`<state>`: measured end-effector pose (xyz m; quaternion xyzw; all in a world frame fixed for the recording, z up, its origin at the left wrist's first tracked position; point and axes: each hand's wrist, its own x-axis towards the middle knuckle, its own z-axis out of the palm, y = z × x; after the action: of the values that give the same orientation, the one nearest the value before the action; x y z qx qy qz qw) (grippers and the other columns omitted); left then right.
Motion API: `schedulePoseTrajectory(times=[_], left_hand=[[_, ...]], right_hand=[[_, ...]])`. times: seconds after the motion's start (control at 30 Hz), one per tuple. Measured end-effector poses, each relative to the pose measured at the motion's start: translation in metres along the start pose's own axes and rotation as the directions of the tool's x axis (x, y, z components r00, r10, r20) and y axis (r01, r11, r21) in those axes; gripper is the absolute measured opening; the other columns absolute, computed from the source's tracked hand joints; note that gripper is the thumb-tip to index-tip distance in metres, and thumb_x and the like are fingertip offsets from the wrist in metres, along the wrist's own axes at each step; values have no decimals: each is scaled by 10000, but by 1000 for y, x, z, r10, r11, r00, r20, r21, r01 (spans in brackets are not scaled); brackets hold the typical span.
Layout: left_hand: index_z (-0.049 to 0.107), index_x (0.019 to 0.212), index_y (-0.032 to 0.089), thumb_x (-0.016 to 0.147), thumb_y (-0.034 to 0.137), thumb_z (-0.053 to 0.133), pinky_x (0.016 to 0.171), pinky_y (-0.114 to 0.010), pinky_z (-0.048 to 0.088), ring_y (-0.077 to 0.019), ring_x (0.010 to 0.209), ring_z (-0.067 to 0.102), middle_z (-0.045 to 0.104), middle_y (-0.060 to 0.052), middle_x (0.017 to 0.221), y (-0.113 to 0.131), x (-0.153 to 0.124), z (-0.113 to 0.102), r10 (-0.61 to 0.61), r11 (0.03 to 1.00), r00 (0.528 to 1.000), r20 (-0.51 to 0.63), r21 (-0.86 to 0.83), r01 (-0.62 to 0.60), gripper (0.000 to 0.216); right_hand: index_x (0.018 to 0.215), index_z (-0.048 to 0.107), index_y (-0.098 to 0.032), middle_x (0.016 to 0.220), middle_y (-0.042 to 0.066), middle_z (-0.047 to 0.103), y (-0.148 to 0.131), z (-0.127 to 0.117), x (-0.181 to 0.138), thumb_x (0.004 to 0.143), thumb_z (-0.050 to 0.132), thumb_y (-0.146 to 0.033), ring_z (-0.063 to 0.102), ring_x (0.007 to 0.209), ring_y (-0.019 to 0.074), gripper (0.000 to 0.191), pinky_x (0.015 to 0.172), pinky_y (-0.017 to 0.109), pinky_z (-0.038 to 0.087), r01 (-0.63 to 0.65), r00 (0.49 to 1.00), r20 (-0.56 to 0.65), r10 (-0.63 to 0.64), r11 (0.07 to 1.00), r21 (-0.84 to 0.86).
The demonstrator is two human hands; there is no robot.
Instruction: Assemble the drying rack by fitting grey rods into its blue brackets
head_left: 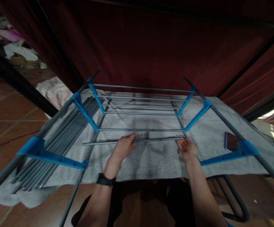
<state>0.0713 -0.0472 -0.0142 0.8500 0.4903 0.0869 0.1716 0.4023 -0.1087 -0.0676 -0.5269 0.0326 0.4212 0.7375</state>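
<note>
A thin grey metal tube (156, 139) lies level across the front of a partly built rack. My left hand (125, 143), with a dark watch on its wrist, is closed round the tube near its middle. At the tube's right end my right hand (186, 146) pinches it with the fingertips, just below a blue plastic bracket (196, 118). Just beyond, another crossbar (139, 129) spans between the left bracket (86, 113) and the right one. Several more crossbars run parallel further back. The tube's left end sticks out past the left lower pole (89, 148).
Many loose grey tubes (66, 132) are heaped on the left side of the grey cloth (151, 160). A phone (231, 142) lies at the right, behind the front right bracket (231, 156). Long side poles (236, 132) slope toward me. Dark red curtains (139, 47) hang behind.
</note>
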Motion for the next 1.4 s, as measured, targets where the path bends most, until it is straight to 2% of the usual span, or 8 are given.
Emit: schedulePoseTrajectory(times=[0.37,0.47,0.6,0.73,0.9,1.1,1.27,1.4], left_hand=[[662,1104,216,968,223,510,865,-315,489,-221,961,682,708,-55,1032,-3,3,9,89,995,996,21,51,-90,204],[650,1165,216,984,234,482,897,-322,486,-220,1000,676,710,-60,1094,0,3,13,111,993,994,18,40,-111,248],[582,1261,232,962,241,538,925,-330,478,-223,1031,668,711,-55,1127,9,3,15,109,993,994,-19,36,-109,303],[615,1159,237,957,248,549,881,-335,487,-223,961,674,711,-49,1026,15,5,14,120,987,993,-7,104,-119,213],[635,1159,234,980,248,501,900,-338,487,-213,970,671,702,-49,1065,14,7,19,156,981,988,-12,116,-153,224],[639,1204,220,1010,259,433,903,-334,487,-217,1003,669,706,-65,1091,17,7,28,176,982,984,-15,75,-174,286],[584,1244,225,955,270,566,930,-349,483,-224,1011,670,716,-49,1076,22,10,31,142,989,989,-35,55,-140,293],[602,1183,233,938,217,580,892,-327,487,-213,986,667,706,-45,1055,22,12,27,106,991,994,-41,81,-102,247]], right_hand=[[791,599,-182,742,-6,683,3,5,-7,906,514,-128,660,643,81,153,691,208,583,-7,999,49,9,999,-33],[804,606,-179,742,-5,686,8,11,-13,896,532,-128,663,639,87,129,703,217,587,-26,997,73,29,999,-37],[814,612,-181,718,-12,684,16,16,-19,885,548,-123,670,645,92,113,698,218,589,-61,994,86,64,998,-35],[811,615,-183,718,-13,686,20,16,-18,896,539,-139,675,666,95,122,706,221,590,-50,995,89,52,998,-26],[800,620,-184,735,-6,694,19,15,-17,896,538,-155,673,666,98,129,707,229,594,-61,994,85,65,997,-52],[796,638,-171,754,16,702,29,20,-23,858,556,-108,673,668,101,120,714,227,605,-145,976,154,157,986,-85],[803,650,-174,762,24,706,49,22,-31,807,630,-96,687,717,125,81,760,269,625,-182,949,242,200,979,-93],[790,647,-180,727,14,695,54,25,-34,798,654,-108,685,708,123,73,776,270,626,-181,950,243,196,980,-82]])
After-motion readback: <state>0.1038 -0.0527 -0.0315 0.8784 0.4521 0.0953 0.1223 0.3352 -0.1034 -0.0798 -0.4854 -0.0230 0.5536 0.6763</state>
